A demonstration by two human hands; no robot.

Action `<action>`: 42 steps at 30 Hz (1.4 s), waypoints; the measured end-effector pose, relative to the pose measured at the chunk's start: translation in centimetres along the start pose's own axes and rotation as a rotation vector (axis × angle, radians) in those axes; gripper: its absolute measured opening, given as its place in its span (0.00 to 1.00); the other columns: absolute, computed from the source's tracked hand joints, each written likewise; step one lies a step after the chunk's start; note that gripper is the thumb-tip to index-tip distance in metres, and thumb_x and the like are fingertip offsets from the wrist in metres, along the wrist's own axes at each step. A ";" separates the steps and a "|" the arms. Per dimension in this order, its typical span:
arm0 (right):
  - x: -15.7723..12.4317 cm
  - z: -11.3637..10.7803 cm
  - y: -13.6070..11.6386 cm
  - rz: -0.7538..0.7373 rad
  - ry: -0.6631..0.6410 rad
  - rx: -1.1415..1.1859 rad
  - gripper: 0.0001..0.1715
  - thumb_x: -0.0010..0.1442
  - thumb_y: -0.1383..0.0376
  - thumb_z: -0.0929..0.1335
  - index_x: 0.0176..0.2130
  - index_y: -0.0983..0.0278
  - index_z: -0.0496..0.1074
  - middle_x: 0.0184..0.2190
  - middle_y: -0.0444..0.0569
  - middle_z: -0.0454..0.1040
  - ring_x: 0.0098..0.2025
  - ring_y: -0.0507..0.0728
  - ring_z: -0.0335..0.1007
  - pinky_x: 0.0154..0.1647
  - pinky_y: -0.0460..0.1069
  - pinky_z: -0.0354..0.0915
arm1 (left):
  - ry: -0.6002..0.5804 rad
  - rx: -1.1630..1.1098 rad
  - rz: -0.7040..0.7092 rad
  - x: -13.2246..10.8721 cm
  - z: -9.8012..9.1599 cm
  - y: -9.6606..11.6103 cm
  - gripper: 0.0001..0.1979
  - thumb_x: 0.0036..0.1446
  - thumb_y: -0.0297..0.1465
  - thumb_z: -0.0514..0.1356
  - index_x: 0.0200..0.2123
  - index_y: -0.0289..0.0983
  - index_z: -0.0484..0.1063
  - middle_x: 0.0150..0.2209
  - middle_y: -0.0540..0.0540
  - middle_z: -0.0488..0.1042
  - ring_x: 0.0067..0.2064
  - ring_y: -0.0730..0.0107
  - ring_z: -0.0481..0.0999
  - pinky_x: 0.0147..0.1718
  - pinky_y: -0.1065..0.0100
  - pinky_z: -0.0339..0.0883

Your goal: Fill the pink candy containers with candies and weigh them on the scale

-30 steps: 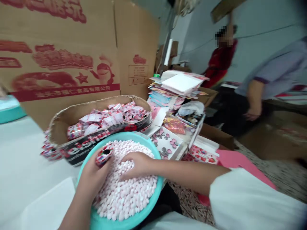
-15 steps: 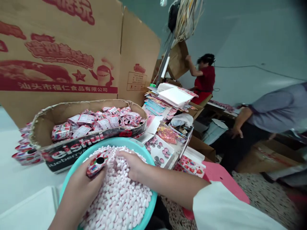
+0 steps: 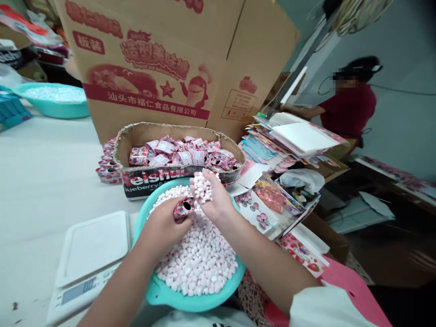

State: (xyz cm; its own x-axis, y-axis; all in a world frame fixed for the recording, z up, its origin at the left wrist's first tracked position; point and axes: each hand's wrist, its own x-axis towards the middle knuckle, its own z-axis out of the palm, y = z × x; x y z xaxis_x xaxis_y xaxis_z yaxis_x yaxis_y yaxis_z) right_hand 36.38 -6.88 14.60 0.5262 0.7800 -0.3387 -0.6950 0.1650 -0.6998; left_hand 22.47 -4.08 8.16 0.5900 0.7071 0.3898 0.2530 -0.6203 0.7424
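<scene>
Raised since half a second ago: the right hand (image 3: 214,200) was then palm-down in the heap and now sits above it, and the view has swung left to take in a scale

Hands
- Right hand: palm up, fingers loosely curled into a cup, carrying a small pile of tablets (image 3: 202,188) across the fingertips and upper palm
- Left hand (image 3: 163,225): fingers and thumb closed round a small red printed packet (image 3: 184,209). The packet lies at the fingertips, its round dark opening turned up, just below and touching the heel side of the right hand. Both are over the far half of the basin

Surroundings
- Teal basin (image 3: 160,293): heaped with pink and white tablets, at the near table edge
- White scale (image 3: 89,247): just left of the basin, display too blurred to read
- Cardboard tray (image 3: 136,136): just behind the basin, full of filled packets; its front band shows "eish" and "lueberry", the rest hidden by the basin rim
- Large carton (image 3: 235,68): upright behind the tray; red band reads "汕头市福仁食品有限公司", larger red characters above not legible with certainty
- Stack of printed cards (image 3: 293,136): right of the tray
- Second teal basin (image 3: 51,108): far left of the table
- Person in a red top (image 3: 350,106): behind the stack, well apart from both hands
</scene>
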 end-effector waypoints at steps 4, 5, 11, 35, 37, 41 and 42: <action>-0.5 0.7 1.0 -0.008 0.008 0.058 0.09 0.54 0.69 0.72 0.35 0.62 0.69 0.30 0.42 0.79 0.32 0.52 0.78 0.29 0.44 0.73 | -0.031 -0.021 -0.034 0.0 0.0 0.1 0.19 0.51 0.30 0.60 0.48 0.40 0.76 0.47 0.45 0.80 0.48 0.54 0.79 0.46 0.58 0.72; -0.5 0.8 1.2 -0.013 0.014 0.070 0.09 0.53 0.69 0.73 0.35 0.62 0.69 0.31 0.42 0.79 0.33 0.52 0.78 0.30 0.44 0.74 | -0.038 -0.027 -0.042 0.0 0.0 0.1 0.19 0.51 0.29 0.59 0.48 0.40 0.76 0.48 0.45 0.80 0.49 0.54 0.79 0.47 0.59 0.71; -0.7 1.2 1.8 -0.091 0.066 0.123 0.13 0.50 0.68 0.76 0.34 0.62 0.69 0.30 0.40 0.78 0.33 0.52 0.78 0.33 0.45 0.75 | -0.056 -0.072 -0.042 -0.1 -0.3 0.5 0.14 0.51 0.27 0.58 0.42 0.40 0.74 0.42 0.48 0.79 0.43 0.60 0.77 0.42 0.63 0.66; -1.7 0.9 2.7 -0.267 -0.139 0.127 0.24 0.56 0.48 0.71 0.22 0.62 0.67 0.24 0.45 0.78 0.35 0.57 0.80 0.46 0.54 0.75 | -0.052 -0.110 -0.056 0.1 -0.3 0.3 0.20 0.50 0.26 0.60 0.49 0.40 0.70 0.47 0.46 0.78 0.47 0.58 0.77 0.44 0.62 0.69; -1.7 0.8 2.9 -0.296 -0.182 0.108 0.24 0.54 0.47 0.72 0.22 0.61 0.67 0.24 0.44 0.77 0.35 0.58 0.80 0.49 0.55 0.75 | -0.045 -0.122 -0.055 0.0 -0.3 0.3 0.24 0.50 0.27 0.60 0.53 0.40 0.68 0.50 0.45 0.77 0.49 0.57 0.77 0.46 0.61 0.69; -1.8 0.7 3.2 -0.361 -0.263 0.029 0.27 0.52 0.43 0.72 0.22 0.60 0.64 0.23 0.42 0.75 0.35 0.58 0.79 0.52 0.57 0.73 | -0.047 -0.122 -0.054 0.0 -0.2 0.1 0.28 0.50 0.28 0.61 0.56 0.39 0.65 0.52 0.43 0.76 0.51 0.55 0.77 0.47 0.59 0.70; -1.8 0.7 3.3 -0.378 -0.275 -0.003 0.28 0.53 0.42 0.71 0.23 0.60 0.64 0.22 0.41 0.74 0.35 0.58 0.79 0.53 0.57 0.72 | -0.050 -0.112 -0.047 0.1 -0.2 0.0 0.28 0.49 0.28 0.61 0.56 0.38 0.65 0.52 0.42 0.76 0.51 0.54 0.77 0.48 0.58 0.70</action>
State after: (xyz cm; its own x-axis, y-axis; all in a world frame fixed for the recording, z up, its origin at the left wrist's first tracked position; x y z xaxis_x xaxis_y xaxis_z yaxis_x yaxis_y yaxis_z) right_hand 32.78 -7.33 13.37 0.5924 0.7966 0.1200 -0.4773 0.4671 -0.7443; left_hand 22.35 -3.97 8.29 0.6177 0.7151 0.3274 0.1955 -0.5428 0.8168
